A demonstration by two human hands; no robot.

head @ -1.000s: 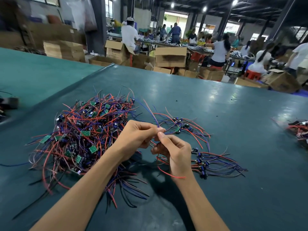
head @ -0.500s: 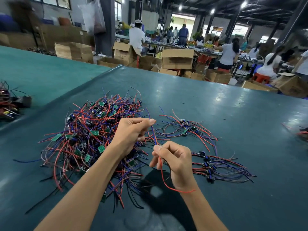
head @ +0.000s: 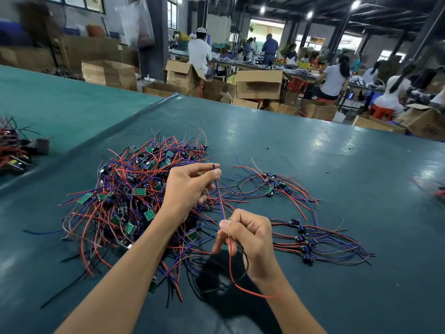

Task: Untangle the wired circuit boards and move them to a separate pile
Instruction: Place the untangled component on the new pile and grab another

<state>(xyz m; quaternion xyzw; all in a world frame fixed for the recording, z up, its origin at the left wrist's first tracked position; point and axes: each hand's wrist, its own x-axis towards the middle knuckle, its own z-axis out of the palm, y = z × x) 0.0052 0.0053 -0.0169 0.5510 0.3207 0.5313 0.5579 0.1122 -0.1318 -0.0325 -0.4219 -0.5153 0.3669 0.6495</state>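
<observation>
A big tangled heap of small green circuit boards with red, blue and black wires lies on the dark green table, left of centre. My left hand pinches the top end of a blue wire above the heap's right edge. Lower down, my right hand pinches the same wire bundle, and a red wire and a black one hang from it in a loop. Sorted boards lie in a row to the right. Another loose group sits behind them.
More wired parts lie on the neighbouring table at the far left and at the right edge. Cardboard boxes stand beyond the table's far edge. People work at benches in the background.
My hands have drawn apart: the left has risen with the blue wire's end, the right has stayed lower, so the wire is stretched between them. The camera has tilted down slightly.
</observation>
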